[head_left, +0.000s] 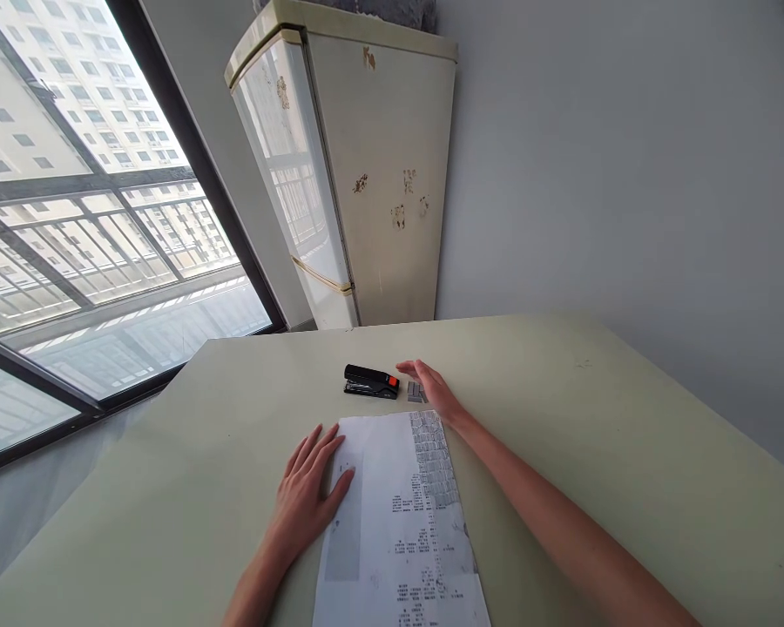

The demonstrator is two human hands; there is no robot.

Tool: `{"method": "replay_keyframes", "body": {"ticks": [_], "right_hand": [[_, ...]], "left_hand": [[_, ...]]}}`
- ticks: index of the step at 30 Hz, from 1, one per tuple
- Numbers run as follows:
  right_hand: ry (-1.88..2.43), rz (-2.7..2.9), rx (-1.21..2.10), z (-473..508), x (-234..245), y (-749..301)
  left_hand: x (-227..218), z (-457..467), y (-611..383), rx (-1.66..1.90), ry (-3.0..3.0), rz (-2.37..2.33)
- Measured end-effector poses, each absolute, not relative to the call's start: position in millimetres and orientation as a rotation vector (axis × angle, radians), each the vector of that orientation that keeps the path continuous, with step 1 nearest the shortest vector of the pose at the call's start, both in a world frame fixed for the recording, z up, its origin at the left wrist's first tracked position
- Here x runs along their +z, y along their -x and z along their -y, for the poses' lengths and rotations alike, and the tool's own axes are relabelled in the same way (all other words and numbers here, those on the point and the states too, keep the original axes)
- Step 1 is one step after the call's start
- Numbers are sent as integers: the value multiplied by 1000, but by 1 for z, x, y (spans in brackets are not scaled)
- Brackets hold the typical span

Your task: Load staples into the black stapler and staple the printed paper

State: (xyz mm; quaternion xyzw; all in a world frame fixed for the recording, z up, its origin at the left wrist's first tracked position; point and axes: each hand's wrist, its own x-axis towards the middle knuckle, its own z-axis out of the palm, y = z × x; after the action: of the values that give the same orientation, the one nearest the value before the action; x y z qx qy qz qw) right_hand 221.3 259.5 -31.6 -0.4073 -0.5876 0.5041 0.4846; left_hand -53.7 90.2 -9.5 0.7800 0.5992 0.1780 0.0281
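Printed paper (385, 522) lies on the table, its lower end cut off by the bottom of the view. My left hand (310, 488) rests with fingers spread on its left edge, the thumb on the sheet. Beyond the paper's far edge sits a black stapler (371, 382) with an orange-red patch at its right end. Just right of it are small grey strips of staples (414, 394). My right hand (431, 387) is over and beside these strips, fingers stretched toward the stapler and apart from it. Whether it touches the strips I cannot tell.
The pale green table (170, 496) spreads to both sides. Behind it stands an old cream refrigerator (385, 131) with brown worn patches, against a grey-white wall (614, 174). At the left is a large dark-framed window (196, 148) with a railing and buildings outside.
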Motion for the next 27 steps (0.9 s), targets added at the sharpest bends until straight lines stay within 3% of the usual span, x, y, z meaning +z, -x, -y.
{"method": "replay_keyframes", "body": {"ticks": [8,19,27], "right_hand": [[1019,1296,1244,-231,-34,-269],[1263,1231,1286,-88,-38,-370],[1414,1343,1157,-15,-34,-385]], "left_hand": [[-7,-86,53,586,-2383,-1828],[-19,-60,57,645,-2392,-1806],[-21,-17,56,694,-2386,-1811]]}}
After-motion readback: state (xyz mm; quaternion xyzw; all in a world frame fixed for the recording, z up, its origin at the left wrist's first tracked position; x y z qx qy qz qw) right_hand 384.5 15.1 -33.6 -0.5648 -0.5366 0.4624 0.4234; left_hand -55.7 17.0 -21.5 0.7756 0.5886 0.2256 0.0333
